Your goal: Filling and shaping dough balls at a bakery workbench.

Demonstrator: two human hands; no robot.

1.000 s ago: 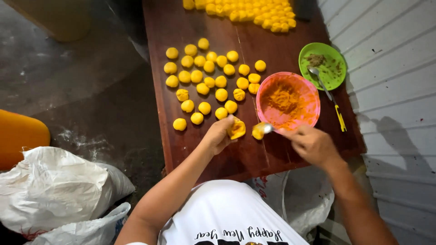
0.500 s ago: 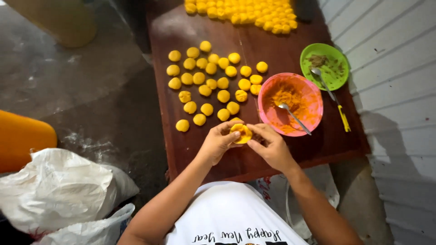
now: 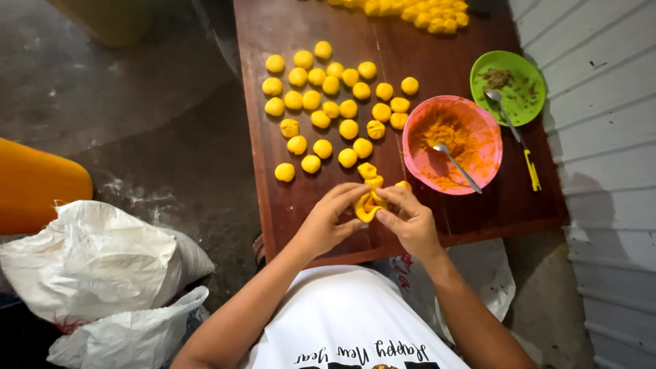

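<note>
My left hand (image 3: 329,222) and my right hand (image 3: 408,220) meet over the near edge of the brown wooden table (image 3: 424,219). Together they pinch a folded piece of yellow dough (image 3: 367,203) between their fingertips. Just beyond the hands lie a small dough lump (image 3: 367,171) and another bit (image 3: 403,185). A pink bowl (image 3: 486,160) with orange filling sits to the right, a metal spoon (image 3: 456,164) resting inside it. Several yellow dough balls (image 3: 331,106) are spread across the table's middle.
A green plate (image 3: 529,102) with crumbs and a yellow-handled spoon (image 3: 511,130) sits at the right edge. More yellow pieces (image 3: 417,12) are piled at the far end. White sacks (image 3: 96,266) and an orange container (image 3: 34,184) stand on the floor at left. A white slatted wall (image 3: 601,150) runs along the right.
My right hand left the spoon in the pink bowl and came over to the dough. Both hands now fold the dough piece together near the table's edge.
</note>
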